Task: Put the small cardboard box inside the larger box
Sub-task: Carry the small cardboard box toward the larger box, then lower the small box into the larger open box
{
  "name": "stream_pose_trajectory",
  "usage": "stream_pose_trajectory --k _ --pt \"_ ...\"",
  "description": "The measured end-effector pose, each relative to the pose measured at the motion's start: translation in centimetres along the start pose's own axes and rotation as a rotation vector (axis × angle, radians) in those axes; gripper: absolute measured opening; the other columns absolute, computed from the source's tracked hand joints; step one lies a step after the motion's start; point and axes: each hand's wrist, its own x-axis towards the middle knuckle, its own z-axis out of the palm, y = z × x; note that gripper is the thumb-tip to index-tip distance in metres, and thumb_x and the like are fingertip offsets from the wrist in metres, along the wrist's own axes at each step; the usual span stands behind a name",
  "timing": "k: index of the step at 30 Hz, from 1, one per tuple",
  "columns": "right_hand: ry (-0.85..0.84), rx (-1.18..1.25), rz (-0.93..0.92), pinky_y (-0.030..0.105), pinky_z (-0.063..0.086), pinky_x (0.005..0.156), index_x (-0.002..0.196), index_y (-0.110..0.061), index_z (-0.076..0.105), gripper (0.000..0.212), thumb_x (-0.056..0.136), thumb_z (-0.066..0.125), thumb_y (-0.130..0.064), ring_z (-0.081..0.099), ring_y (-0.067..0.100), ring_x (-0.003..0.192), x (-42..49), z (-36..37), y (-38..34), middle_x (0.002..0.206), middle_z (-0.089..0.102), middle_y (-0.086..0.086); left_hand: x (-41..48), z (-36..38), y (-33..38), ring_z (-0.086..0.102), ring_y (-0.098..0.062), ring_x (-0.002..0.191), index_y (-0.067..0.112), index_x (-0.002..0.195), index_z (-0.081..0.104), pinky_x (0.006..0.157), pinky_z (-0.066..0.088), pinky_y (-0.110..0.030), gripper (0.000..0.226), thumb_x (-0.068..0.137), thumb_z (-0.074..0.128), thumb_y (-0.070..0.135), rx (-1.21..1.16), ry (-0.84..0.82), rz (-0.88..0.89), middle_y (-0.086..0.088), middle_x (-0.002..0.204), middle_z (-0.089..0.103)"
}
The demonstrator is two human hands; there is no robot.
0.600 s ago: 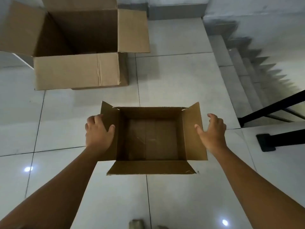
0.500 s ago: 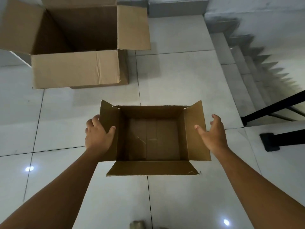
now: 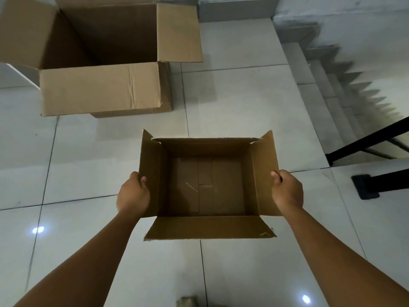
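The small cardboard box [image 3: 208,185] is open and empty, its four flaps spread, in the middle of the view above the tiled floor. My left hand [image 3: 133,194] grips its left flap, thumb on the inner face. My right hand [image 3: 287,189] grips its right flap the same way. The larger box [image 3: 100,87] stands open on the floor at the upper left, its flaps up and its inside dark and empty. A stretch of bare tile separates the two boxes.
A staircase [image 3: 336,85] drops away at the upper right. A black railing with a floor foot [image 3: 366,189] stands to the right of my right hand. A scrap of cardboard [image 3: 188,302] lies at the bottom edge. Glossy grey tiles cover the floor.
Both hands have closed onto the side flaps of the small box; before, the right hand was open beside the flap. The box sits a little nearer to me in view.
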Motion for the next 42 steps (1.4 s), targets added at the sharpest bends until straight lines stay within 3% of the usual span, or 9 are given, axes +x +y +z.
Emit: stream_pose_trajectory --k 9,14,19,22,26,33,42 --pt "0.059 -0.033 -0.046 0.026 0.041 0.062 0.1 -0.002 0.061 0.037 0.098 0.035 -0.029 0.064 0.031 0.083 -4.8 -10.4 -2.9 0.095 0.069 0.018 -6.3 -8.2 4.1 0.051 -0.028 0.075 -0.002 0.1 0.052 0.065 0.036 -0.037 0.036 0.101 0.029 0.027 -0.051 0.075 0.106 -0.022 0.092 0.063" --pt "0.118 -0.073 -0.101 0.03 0.038 0.059 0.107 0.0 0.058 0.038 0.099 0.032 -0.027 0.063 0.034 0.085 -6.6 -19.1 -7.1 0.095 0.067 0.02 -9.2 -15.7 8.3 0.05 -0.027 0.073 -0.003 0.1 0.052 0.064 0.035 -0.036 0.036 0.101 0.029 0.025 -0.061 0.126 0.201 -0.017 0.084 0.058" --pt "0.187 -0.025 -0.144 0.031 0.036 0.06 0.105 0.001 0.057 0.038 0.1 0.031 -0.026 0.059 0.03 0.082 -7.2 -25.3 -13.3 0.093 0.064 0.018 -8.9 -23.0 12.6 0.058 -0.04 0.086 -0.003 0.104 0.052 0.071 0.043 -0.043 0.036 0.101 0.03 0.025 -0.108 0.201 0.29 -0.026 0.096 0.063" --pt "0.229 0.012 -0.177 0.025 0.03 0.05 0.101 0.0 0.057 0.036 0.1 0.031 -0.026 0.057 0.026 0.076 -6.5 -26.6 -17.6 0.083 0.057 0.011 -7.4 -27.1 14.3 0.052 -0.03 0.078 -0.002 0.109 0.052 0.067 0.038 -0.039 0.037 0.101 0.029 0.026 -0.149 0.247 0.289 -0.02 0.091 0.058" --pt "0.263 0.054 -0.235 0.026 0.032 0.053 0.104 -0.001 0.058 0.037 0.1 0.031 -0.026 0.051 0.022 0.075 -4.9 -25.7 -24.1 0.089 0.061 0.015 -3.2 -31.5 14.7 0.047 -0.026 0.075 -0.004 0.106 0.051 0.066 0.032 -0.035 0.036 0.101 0.03 0.024 -0.181 0.335 0.305 -0.012 0.083 0.049" --pt "0.283 0.141 -0.305 0.028 0.04 0.066 0.106 -0.001 0.058 0.035 0.099 0.034 -0.025 0.065 0.031 0.094 -1.1 -18.9 -37.7 0.103 0.067 0.018 9.9 -37.6 13.1 0.047 -0.026 0.076 -0.003 0.106 0.05 0.066 0.034 -0.037 0.037 0.102 0.029 0.027 -0.204 0.423 0.252 -0.015 0.087 0.053" --pt "0.272 0.169 -0.342 0.027 0.041 0.066 0.105 -0.001 0.057 0.034 0.099 0.034 -0.025 0.063 0.028 0.089 5.3 -7.4 -52.6 0.1 0.066 0.017 26.9 -40.7 10.6 0.049 -0.027 0.075 -0.002 0.106 0.049 0.066 0.035 -0.038 0.036 0.101 0.029 0.027 -0.21 0.446 0.167 -0.013 0.084 0.052"
